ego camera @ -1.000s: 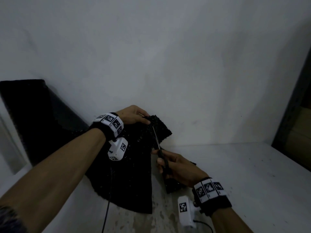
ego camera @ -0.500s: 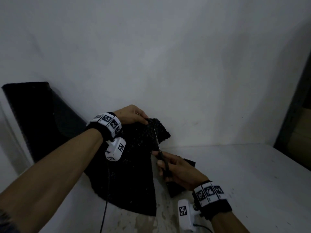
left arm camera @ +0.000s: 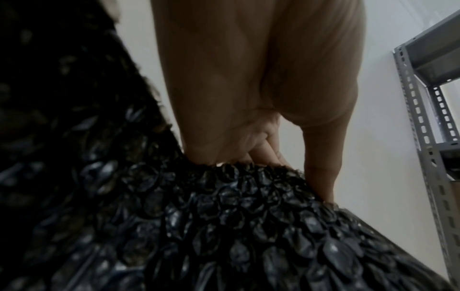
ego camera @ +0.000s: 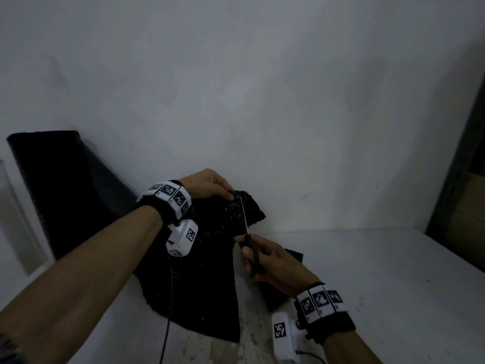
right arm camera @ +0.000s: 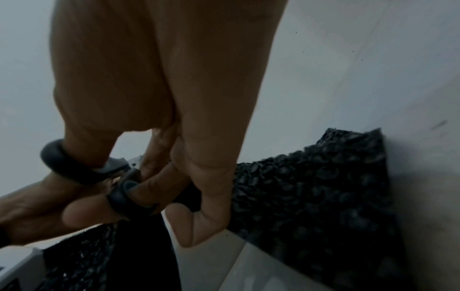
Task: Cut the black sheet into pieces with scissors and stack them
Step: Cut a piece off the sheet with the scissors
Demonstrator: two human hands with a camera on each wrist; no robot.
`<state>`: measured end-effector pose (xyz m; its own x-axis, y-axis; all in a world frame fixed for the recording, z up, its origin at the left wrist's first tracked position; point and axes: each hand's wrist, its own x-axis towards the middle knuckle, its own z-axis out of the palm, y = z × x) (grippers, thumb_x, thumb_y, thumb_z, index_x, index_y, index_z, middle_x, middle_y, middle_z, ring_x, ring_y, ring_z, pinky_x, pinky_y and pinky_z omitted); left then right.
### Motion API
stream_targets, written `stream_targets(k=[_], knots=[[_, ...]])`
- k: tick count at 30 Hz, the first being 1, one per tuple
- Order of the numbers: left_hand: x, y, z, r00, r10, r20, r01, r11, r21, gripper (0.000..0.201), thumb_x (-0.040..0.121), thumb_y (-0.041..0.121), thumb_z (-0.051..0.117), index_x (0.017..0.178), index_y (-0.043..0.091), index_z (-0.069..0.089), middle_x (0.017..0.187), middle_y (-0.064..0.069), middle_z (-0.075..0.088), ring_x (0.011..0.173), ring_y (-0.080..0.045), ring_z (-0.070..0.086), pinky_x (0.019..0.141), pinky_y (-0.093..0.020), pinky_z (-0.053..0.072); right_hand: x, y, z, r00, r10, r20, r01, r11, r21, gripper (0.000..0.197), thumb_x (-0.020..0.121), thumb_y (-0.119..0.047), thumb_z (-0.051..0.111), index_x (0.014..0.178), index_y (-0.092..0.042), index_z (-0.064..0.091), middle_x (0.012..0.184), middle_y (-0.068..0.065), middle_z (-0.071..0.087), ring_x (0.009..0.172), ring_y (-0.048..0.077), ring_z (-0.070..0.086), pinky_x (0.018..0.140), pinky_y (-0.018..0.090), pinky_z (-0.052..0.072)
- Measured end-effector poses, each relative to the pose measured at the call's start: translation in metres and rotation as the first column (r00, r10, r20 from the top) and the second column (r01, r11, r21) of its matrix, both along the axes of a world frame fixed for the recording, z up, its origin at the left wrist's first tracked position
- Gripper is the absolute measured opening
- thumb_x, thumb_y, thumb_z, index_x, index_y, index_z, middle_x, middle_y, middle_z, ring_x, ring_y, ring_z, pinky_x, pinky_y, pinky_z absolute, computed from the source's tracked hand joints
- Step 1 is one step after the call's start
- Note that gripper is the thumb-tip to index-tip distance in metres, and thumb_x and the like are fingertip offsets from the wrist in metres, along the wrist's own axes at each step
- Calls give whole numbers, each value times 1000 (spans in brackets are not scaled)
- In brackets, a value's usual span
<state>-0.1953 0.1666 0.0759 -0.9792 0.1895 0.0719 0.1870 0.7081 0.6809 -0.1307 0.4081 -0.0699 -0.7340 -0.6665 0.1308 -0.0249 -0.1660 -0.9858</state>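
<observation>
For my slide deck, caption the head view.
Left hand holds black sheet while right hand cuts with scissors.

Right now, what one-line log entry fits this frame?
step: mid-cut | left hand: pinches black bubble-textured sheet top edge | right hand: grips black-handled scissors, blades in sheet | stack: not visible

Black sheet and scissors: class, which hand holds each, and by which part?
The left hand pinches the black sheet at its raised top edge. The right hand grips the scissors by the handle loops.
</observation>
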Motion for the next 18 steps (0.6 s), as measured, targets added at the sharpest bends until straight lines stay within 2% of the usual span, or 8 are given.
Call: stream_targets(k=[4,7,10,15,18], knots=[[3,2,-1,999,-28,22,28,1000,12,13,83,18,79,95,12,79,93,-6,77,80,-11,68,79,-26,52,-3,-3,9,1000,16,0,-16,1000,-16,34,98,-30,62,131,-21,63,83,5,58,74,13,56,61,26,40],[4,3,-1,1000,-26,5,26,1000,10,13,84,17,78,96,11,79,99,-8,76,85,-11,67,82,-24,51,-4,-5,10,1000,20,-12,-20,999,-35,33,99,-27,61,130,-16,62,80,5,57,71,14,54,60,26,40],[5,2,-1,999,-26,27,25,999,29,14,84,17,79,96,10,79,95,-8,77,79,-11,68,77,-26,54,-3,-7,7,1000,10,-4,-10,998,-64,32,100,-21,60,130,-10,61,80,4,56,72,14,54,59,24,42],[7,2,-2,998,-43,38,43,999,5,13,83,17,79,94,12,79,89,-4,77,76,-8,68,75,-25,53,-5,-9,7,1000,-16,-2,16,1000,-13,31,99,-26,62,129,-19,64,82,6,58,79,15,57,61,27,43],[7,1,-4,997,-61,51,60,998,16,15,82,18,80,95,12,79,94,-6,77,84,-13,69,86,-33,54,-7,-8,13,1000,-15,1,15,1000,-2,33,98,-28,62,129,-18,64,81,6,59,74,13,57,60,26,42]])
